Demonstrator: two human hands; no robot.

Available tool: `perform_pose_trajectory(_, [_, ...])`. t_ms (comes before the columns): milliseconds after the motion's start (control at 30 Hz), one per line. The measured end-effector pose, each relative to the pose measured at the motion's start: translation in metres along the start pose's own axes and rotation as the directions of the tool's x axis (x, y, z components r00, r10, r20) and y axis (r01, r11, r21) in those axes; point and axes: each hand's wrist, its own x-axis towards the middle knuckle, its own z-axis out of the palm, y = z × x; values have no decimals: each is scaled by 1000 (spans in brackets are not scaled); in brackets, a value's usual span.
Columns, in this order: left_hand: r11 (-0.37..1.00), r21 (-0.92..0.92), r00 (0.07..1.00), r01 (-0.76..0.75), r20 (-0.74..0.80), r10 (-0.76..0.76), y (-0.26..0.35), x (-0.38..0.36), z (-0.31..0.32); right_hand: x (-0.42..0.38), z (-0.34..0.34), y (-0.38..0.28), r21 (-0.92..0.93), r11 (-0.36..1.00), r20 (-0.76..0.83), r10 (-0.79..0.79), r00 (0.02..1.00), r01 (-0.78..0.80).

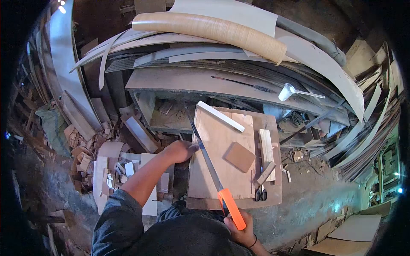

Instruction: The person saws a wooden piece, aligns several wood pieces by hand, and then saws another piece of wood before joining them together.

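My right hand (pixel 242 230) is closed around the orange handle of a handsaw (pixel 230 209). Its long dark blade slants up and left over the left part of a wooden board (pixel 209 141). My left hand (pixel 181 151) is at the board's left edge, beside the blade, fingers curled; what they hold, if anything, is hidden. On the board lie a white strip (pixel 220 116) and a brown square block (pixel 240 157). To their right are a pale wood strip (pixel 265 147), a small wood bar (pixel 266 173) and scissors with black handles (pixel 261 195).
A shelf unit (pixel 179 81) behind the board bears a thin tool and a white cup (pixel 286 91) with a stick. Above lies a rolled veneer sheet (pixel 209 32). Wood offcuts (pixel 85 160) are heaped at left; long strips (pixel 367 128) stack at right.
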Motion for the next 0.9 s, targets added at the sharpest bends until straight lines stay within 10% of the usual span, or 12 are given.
perform_pose_trajectory(900, [991, 9, 991, -134, -31, 134, -15, 6, 8, 59, 17, 8, 45, 992, -23, -120, 992, 121])
